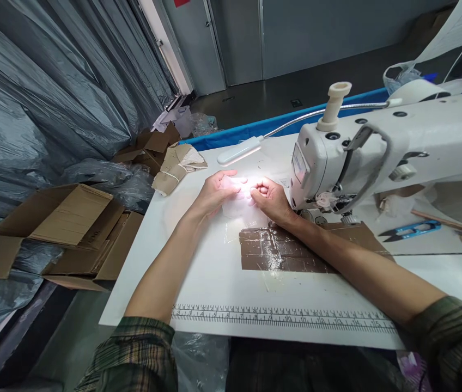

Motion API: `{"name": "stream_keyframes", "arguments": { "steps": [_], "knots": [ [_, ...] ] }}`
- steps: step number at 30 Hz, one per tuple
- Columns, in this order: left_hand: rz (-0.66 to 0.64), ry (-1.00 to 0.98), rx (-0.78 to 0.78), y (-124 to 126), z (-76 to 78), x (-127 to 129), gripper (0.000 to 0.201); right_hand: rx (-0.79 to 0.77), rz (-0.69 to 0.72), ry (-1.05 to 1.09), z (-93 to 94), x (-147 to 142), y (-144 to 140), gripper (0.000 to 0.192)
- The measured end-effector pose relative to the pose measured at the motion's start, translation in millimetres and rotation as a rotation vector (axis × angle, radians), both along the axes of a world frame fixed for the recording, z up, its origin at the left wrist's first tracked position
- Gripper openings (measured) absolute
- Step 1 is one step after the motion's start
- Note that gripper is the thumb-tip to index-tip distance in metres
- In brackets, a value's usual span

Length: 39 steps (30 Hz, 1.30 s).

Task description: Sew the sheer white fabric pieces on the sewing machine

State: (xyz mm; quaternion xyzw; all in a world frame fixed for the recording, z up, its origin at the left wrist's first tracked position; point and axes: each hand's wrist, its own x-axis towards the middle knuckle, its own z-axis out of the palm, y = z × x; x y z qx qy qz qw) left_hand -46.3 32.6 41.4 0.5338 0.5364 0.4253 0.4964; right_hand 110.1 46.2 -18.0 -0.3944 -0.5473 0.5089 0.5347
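Head view: nearest are two plaid sleeves (133,351), then one printed ruler strip (288,320) along the front of a white tabletop (198,283). Past it lies one brown tape-covered panel (261,256), glossy in patches, and, off to the right, one pair of blue-handled thread snips (413,231). Two bare hands meet over one thin pale piece (235,208), just left of one white sewing machine (419,141): the left hand (217,190), half curled, grips it under the thumb; the right hand (271,198), thumb and forefinger pressed together, pinches its edge, glare blurring the contact. One lamp (239,151) lights them. Farther on are one tied brown bundle (174,169), blue edging (223,139), at least two open cartons (79,218), a silvery curtain (51,81), dark floor (251,100) and a grey door (192,43).
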Motion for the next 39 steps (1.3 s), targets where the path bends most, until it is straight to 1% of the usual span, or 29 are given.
{"name": "stream_keyframes", "arguments": {
  "steps": [4,10,16,22,24,26,29,32,35,37,39],
  "knots": [
    [0.033,0.031,-0.015,0,2.3,1,0.058,0.001,0.011,-0.017,0.4,0,-1,0.008],
    [0.033,-0.006,-0.026,0,2.2,1,0.060,0.005,0.016,-0.032,0.5,1,-2,0.007],
    [0.020,-0.028,0.020,1,-1.0,-1,0.060,-0.002,0.002,-0.070,0.8,1,-2,0.006],
    [0.022,-0.028,0.066,-9,1.6,0,0.059,0.018,0.045,-0.108,1.9,1,-10,0.017],
    [0.028,-0.058,0.058,-16,2.5,1,0.062,0.030,0.065,-0.089,2.9,5,-19,0.014],
    [0.023,-0.088,0.032,-24,2.8,4,0.063,0.069,0.114,-0.071,4.3,11,-33,0.013],
    [-0.007,-0.137,-0.003,-39,1.8,9,0.062,0.138,0.164,-0.098,8.1,24,-56,0.012],
    [-0.041,-0.180,-0.022,-56,0.7,14,0.061,0.198,0.129,-0.174,13.3,35,-79,0.012],
    [-0.084,-0.237,-0.047,-75,1.8,16,0.062,0.266,0.123,-0.238,16.8,46,-102,0.012],
    [-0.123,-0.255,-0.072,-92,3.3,19,0.062,0.239,0.159,-0.233,18.1,55,-120,0.014],
    [-0.167,-0.241,-0.106,-111,4.1,24,0.062,0.097,0.216,-0.170,19.8,68,-140,0.017]
  ]
}}
